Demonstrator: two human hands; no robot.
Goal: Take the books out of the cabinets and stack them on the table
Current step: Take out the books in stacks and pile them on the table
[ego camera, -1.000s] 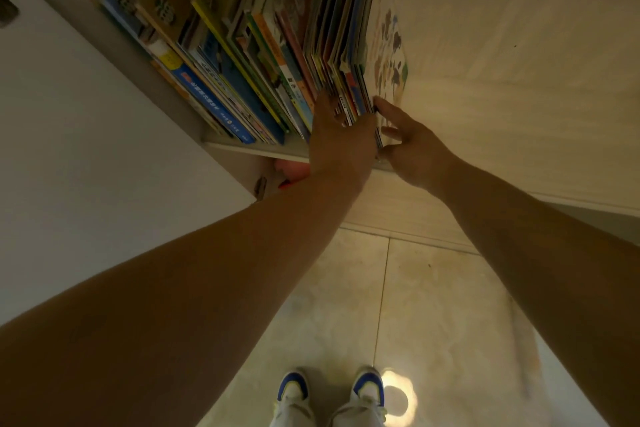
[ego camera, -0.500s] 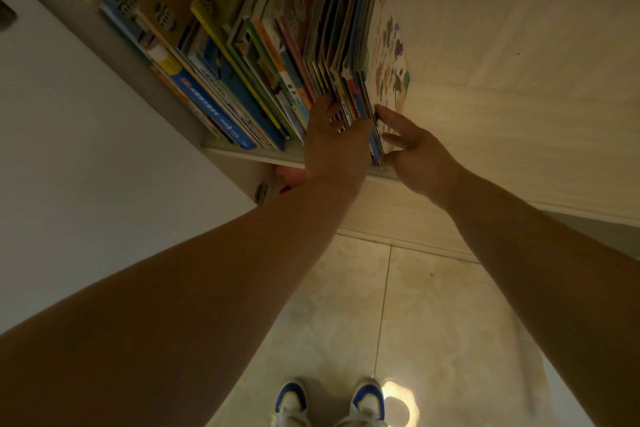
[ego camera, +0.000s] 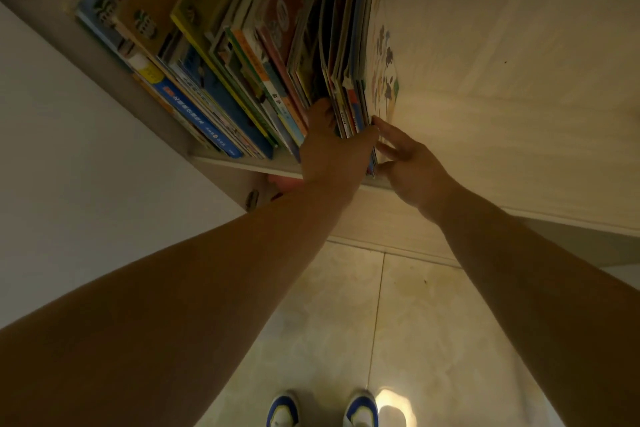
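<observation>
- Books (ego camera: 242, 55) stood packed upright on a cabinet shelf (ego camera: 242, 163), leaning together, spines toward the person; none had reached the table, which was out of view.
- They looked like thin picture books with glossy covers: each one light and a little floppy, but a bundle of several would likely be heavy and apt to slide apart unless squeezed from both sides.
- Left hand (ego camera: 332, 152) had its fingers pushed in among the spines, wrapped around a batch (ego camera: 349, 104) at the right end of the row.
- Right hand (ego camera: 412, 163) lay against the outer side of that batch, fingers straight and loose, touching the last cover without gripping.
- Best hold, as a judgement: clamp the batch between both palms low near the spines and draw it straight out.
- Illustrated book (ego camera: 382, 80) at the far right leaned on the cabinet wall (ego camera: 502, 45) and might topple once its neighbours left.
- Remaining books to the left pressed close and could drag along.
- Below were a tiled floor (ego camera: 398, 322) and the person's shoes (ego camera: 360, 409).
</observation>
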